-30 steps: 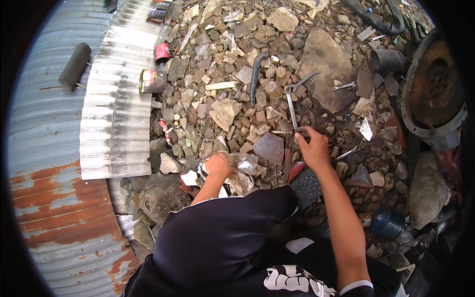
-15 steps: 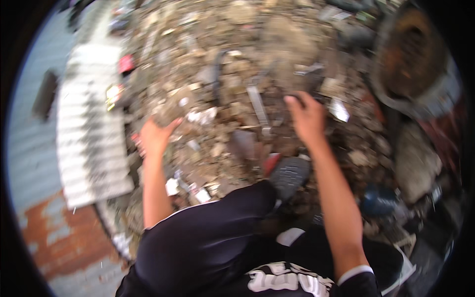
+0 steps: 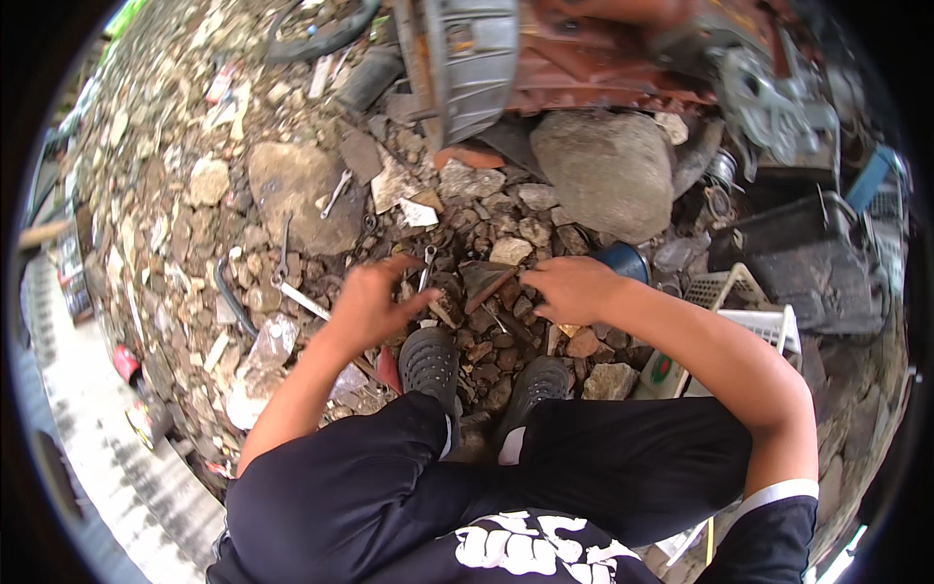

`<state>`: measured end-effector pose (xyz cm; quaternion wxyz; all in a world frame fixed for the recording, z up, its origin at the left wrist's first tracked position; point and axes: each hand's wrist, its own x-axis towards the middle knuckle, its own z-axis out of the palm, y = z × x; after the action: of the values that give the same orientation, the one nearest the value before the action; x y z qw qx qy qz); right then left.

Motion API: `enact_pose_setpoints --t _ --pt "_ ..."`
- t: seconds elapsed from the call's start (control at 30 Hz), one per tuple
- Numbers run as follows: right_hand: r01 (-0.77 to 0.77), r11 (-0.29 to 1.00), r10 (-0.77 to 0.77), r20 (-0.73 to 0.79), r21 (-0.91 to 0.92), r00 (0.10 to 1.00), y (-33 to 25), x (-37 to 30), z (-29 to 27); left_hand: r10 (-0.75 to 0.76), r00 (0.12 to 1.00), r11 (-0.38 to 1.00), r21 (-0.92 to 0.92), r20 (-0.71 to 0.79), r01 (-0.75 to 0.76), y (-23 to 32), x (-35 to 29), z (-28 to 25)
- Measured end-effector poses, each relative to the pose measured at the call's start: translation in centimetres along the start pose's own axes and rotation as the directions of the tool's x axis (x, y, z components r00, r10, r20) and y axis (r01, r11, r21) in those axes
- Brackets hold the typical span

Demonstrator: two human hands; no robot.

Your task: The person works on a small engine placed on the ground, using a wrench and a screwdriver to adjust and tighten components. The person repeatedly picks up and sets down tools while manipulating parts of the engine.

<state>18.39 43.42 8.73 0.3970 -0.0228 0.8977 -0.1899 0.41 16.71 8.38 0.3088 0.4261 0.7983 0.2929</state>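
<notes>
My left hand (image 3: 372, 300) hovers over the stony ground, thumb and fingers apart. Just beyond its fingertips is a small wrench (image 3: 427, 269); a firm grip on it does not show. My right hand (image 3: 574, 290) reaches in from the right, fingers loosely curved with a gap between thumb and forefinger. Close to its fingertips lies a dark, flat, angular piece (image 3: 484, 280) with a brownish edge. I cannot tell whether they touch. Farther left are a long wrench (image 3: 283, 251) and, on a flat rock, a shorter wrench (image 3: 334, 194).
A large rock (image 3: 605, 175) sits below a rusty red and grey metal machine housing (image 3: 474, 73). To the right are a blue cylinder (image 3: 623, 261), a white plastic crate (image 3: 764, 326) and a black case (image 3: 793, 258). Corrugated sheet (image 3: 112, 419) borders the left. My shoes (image 3: 429, 365) stand among stones.
The view has swung to the right, bringing the machine housing into sight. My hands have come closer together over the stones, and the picture is sharper.
</notes>
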Motion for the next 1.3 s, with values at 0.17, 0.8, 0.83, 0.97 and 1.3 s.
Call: enact_pose_setpoints --t 0.17,0.8,0.83,0.97,1.3 --pt "0.017 0.933 -0.083 -0.167 -0.359 0.983 4.1 -1.2 5.8 0.047 0.956 0.997 0.051 0.29 -0.064 -0.4 2.2 6.8" --pt "0.012 0.989 0.063 0.493 -0.148 0.868 -4.4 -1.4 0.2 -0.128 0.956 0.981 -0.107 0.263 0.161 -3.1 0.5 6.0" --pt "0.029 0.993 0.028 0.482 -0.111 0.876 -4.2 -1.8 -1.3 -0.116 0.945 0.962 -0.202 0.306 0.184 -1.8 1.3 4.1" --pt "-0.009 1.0 0.007 0.158 0.01 0.987 -7.4 -6.8 -10.4 -0.175 0.891 0.895 -0.309 0.419 0.322 3.8 4.1 -8.3" --pt "0.282 0.776 0.105 -0.557 0.564 0.824 -4.2 -7.5 -9.5 -0.266 0.948 0.817 -0.48 0.175 0.318 22.4 5.1 -5.0"
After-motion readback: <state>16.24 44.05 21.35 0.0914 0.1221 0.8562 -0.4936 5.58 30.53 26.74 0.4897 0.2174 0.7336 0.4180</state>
